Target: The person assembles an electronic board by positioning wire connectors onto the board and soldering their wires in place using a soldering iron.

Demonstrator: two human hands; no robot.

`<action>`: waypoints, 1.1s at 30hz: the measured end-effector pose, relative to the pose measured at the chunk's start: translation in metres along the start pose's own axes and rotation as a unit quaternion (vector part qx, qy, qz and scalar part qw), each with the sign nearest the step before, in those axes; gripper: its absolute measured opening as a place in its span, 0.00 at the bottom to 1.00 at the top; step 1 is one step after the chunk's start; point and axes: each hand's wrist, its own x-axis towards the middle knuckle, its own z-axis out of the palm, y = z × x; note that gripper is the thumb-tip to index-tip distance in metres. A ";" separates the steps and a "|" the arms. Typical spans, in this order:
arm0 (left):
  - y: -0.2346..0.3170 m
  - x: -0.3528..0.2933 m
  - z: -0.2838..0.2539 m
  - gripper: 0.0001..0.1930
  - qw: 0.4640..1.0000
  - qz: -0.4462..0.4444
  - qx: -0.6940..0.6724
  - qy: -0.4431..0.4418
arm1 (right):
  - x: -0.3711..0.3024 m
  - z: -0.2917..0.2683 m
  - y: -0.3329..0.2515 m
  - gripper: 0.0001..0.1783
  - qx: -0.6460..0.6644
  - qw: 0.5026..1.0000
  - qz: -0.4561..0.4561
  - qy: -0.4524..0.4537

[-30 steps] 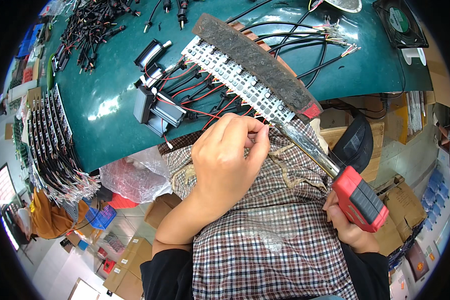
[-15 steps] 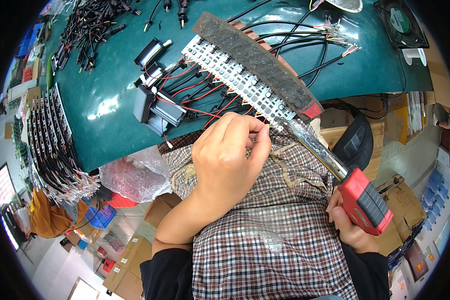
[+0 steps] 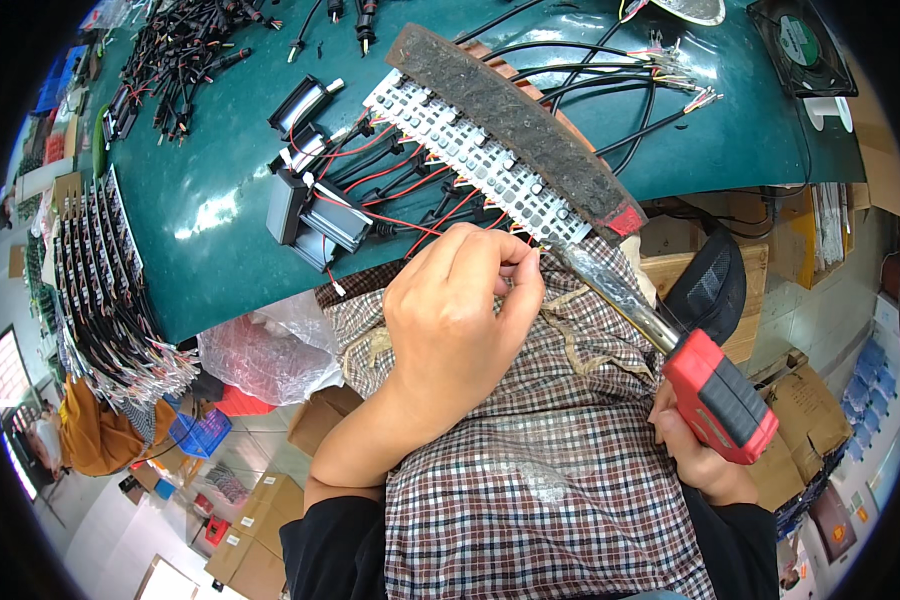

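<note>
My left hand [image 3: 462,300] is closed in a pinch at the near right end of a white circuit-board strip [image 3: 480,165]. A thin wire end seems to sit between thumb and forefinger, mostly hidden by them. At the lower right my right hand [image 3: 702,455] is closed around the grip of a soldering gun [image 3: 720,395] with a red and black body. Its metal barrel slants up to the left, and its tip reaches the strip's end close to my left fingertips. Red and black wires [image 3: 400,190] run along the strip's near side. A dark, worn bar [image 3: 510,125] lies along its far side.
Black plastic housings [image 3: 335,215] lie left of the strip on the green table [image 3: 220,270]. Black cables [image 3: 590,70] with stripped ends lie behind the bar. Bundled wired boards [image 3: 105,290] hang at the table's left edge. A fan [image 3: 800,45] stands far right.
The soldering gun has shifted slightly to the left, its tip now nearer my left fingertips and over the strip's end. My left hand has hardly moved.
</note>
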 end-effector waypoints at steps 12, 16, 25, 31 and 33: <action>0.000 0.000 0.000 0.06 1.000 -0.001 -0.001 0.001 | -0.015 -0.005 0.002 0.15 -0.001 0.998 0.068 0.018; 0.000 0.001 -0.002 0.06 1.000 0.007 0.020 -0.007 | -0.010 0.001 0.003 0.16 -0.003 0.999 0.041 0.035; 0.004 -0.010 -0.012 0.09 0.990 -0.124 -0.032 -0.054 | 0.000 0.007 -0.013 0.22 0.058 0.996 0.060 0.046; -0.003 -0.012 -0.003 0.10 0.997 -0.025 0.071 -0.030 | 0.003 0.009 -0.012 0.20 0.062 0.996 0.051 0.035; -0.005 -0.013 0.003 0.10 0.996 0.000 0.085 -0.007 | 0.002 0.010 -0.011 0.19 0.062 0.997 0.039 0.037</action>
